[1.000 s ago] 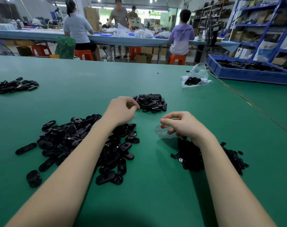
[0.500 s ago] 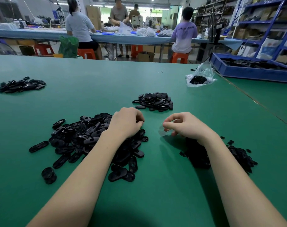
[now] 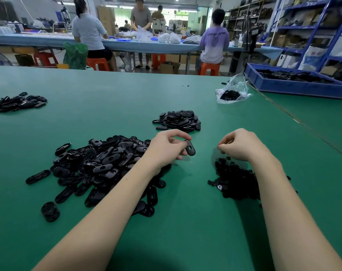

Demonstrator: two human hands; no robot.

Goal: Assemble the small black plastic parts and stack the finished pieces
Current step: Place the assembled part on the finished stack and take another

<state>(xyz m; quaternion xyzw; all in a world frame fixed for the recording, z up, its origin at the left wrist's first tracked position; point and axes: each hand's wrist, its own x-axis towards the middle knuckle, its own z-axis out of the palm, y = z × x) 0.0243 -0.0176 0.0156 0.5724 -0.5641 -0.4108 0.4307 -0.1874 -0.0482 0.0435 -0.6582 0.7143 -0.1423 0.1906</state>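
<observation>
Your left hand [image 3: 167, 148] has lifted an oval shell [image 3: 190, 147], pinched; right hand [image 3: 239, 144] pinches something unseen. Misalign them and the insert could drop.

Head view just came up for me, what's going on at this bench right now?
A person is assembling small black parts on a green table. The left hand pinches one oval black piece lifted from the big loose pile. The right hand hovers, fingers curled, above a heap of smaller parts; whether it holds one is unclear. A neater stack sits just beyond.
</observation>
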